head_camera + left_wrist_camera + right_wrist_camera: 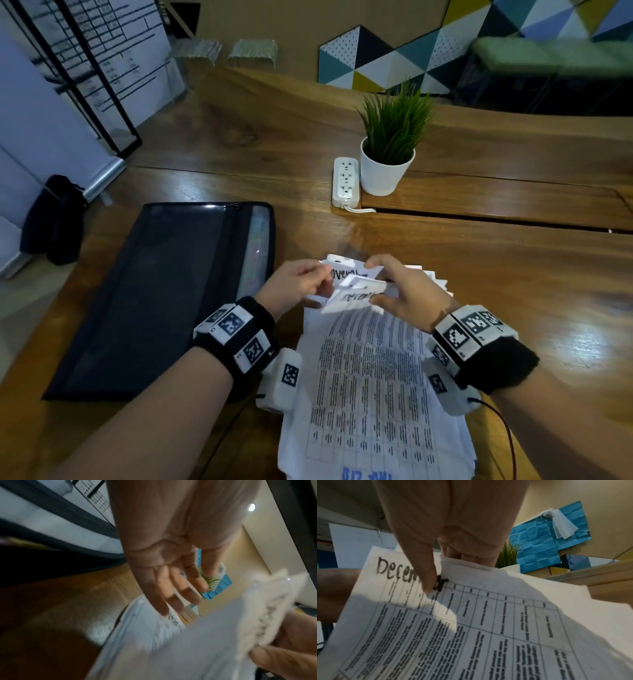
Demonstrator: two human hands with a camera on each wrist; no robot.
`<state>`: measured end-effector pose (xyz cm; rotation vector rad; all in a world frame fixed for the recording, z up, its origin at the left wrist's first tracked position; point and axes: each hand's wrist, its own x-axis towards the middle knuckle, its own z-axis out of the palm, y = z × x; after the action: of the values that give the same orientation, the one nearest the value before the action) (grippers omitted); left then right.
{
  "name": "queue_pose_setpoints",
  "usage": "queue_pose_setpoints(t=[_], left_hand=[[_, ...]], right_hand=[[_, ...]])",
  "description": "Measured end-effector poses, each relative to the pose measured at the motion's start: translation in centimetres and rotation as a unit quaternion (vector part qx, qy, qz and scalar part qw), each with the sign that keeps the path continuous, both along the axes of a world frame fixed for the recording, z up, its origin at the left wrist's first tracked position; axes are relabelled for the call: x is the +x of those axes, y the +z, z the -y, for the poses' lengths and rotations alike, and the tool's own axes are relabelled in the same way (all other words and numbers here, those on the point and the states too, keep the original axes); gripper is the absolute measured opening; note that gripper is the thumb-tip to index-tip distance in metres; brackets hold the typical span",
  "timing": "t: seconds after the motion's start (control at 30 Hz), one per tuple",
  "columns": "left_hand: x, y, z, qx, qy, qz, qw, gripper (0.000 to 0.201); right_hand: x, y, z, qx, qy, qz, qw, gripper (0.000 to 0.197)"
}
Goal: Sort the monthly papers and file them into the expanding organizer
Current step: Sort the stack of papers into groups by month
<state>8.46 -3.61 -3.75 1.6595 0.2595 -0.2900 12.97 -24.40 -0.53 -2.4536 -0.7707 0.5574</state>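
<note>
The right hand [407, 294] pinches the top edge of the December sheet [471, 622], thumb on its heading, lifting it off the paper stack [373, 394]. The left hand [294, 286], fingers loosely curled, holds the November sheet [346, 272] beneath. The closed black organizer [164, 294] lies flat at nine o'clock of the stack.

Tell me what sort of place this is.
Likely an office or shared workspace: a long wooden table with a power strip beside a potted plant, and a whiteboard with a ruled chart standing nearby.
</note>
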Motion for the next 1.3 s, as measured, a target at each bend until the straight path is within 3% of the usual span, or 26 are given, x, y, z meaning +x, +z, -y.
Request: queue_pose_setpoints(t=[0.1, 0.17, 0.3, 0.47, 0.6, 0.67, 0.77, 0.87, 1.03, 1.1, 1.2, 1.27, 1.3], left_hand=[[0.8, -1.2, -0.9, 0.151, 0.058, 0.028, 0.986, 0.007], [1.4, -2.0, -1.0, 0.227, 0.026, 0.018, 0.973, 0.022], [2.6, -3.2, -0.3, 0.287, -0.078, 0.005, 0.955, 0.050], [3.4, -4.5, -0.4, 0.383, -0.096, 0.016, 0.919, 0.037], [3.0, -4.3, -0.1, 0.363, -0.089, 0.109, 0.921, 0.018], [2.7, -3.8, 0.3, 0.311, -0.078, 0.143, 0.937, 0.029], [2.2, -2.6, 0.5, 0.111, -0.043, 0.100, 0.988, 0.032], [1.4, -1.3, 1.0, -0.013, -0.010, 0.049, 0.999, 0.032], [0.6, 0.3, 1.2, -0.007, -0.072, 0.039, 0.997, 0.011], [0.7, 0.2, 0.8, -0.003, -0.026, 0.021, 0.999, 0.017], [1.8, -1.7, -0.5, 0.167, 0.039, 0.063, 0.983, 0.006], [2.2, -2.8, -1.0, 0.260, -0.028, 0.033, 0.965, 0.023], [2.3, -3.1, -1.0, 0.267, -0.063, 0.018, 0.961, 0.026]], right_hand=[[-0.9, -1.1, 1.0, 0.017, 0.037, 0.063, 0.997, 0.024], [-1.5, -1.5, 1.5, 0.027, 0.048, 0.063, 0.997, 0.014], [-2.1, -2.1, 2.2, 0.038, 0.047, 0.065, 0.996, 0.009], [-2.4, -2.3, 3.0, 0.034, 0.036, 0.070, 0.996, 0.010], [-1.9, -2.9, 3.6, 0.050, 0.019, 0.096, 0.994, 0.013], [-1.7, -3.0, 3.6, 0.059, 0.010, 0.119, 0.991, 0.020], [-1.4, -3.0, 3.7, 0.083, 0.022, 0.148, 0.985, 0.022], [-0.9, -3.0, 3.6, 0.083, 0.047, 0.156, 0.983, 0.018], [-0.5, -1.9, 2.0, 0.039, 0.071, 0.145, 0.986, 0.027], [-0.9, -1.4, 1.8, 0.020, 0.051, 0.119, 0.991, 0.026], [-1.7, -1.1, 2.1, 0.000, 0.006, 0.062, 0.998, 0.030], [-2.1, -1.2, 2.2, -0.006, -0.025, 0.036, 0.999, 0.045], [-2.2, -1.3, 2.3, -0.006, -0.024, 0.041, 0.999, 0.047]])
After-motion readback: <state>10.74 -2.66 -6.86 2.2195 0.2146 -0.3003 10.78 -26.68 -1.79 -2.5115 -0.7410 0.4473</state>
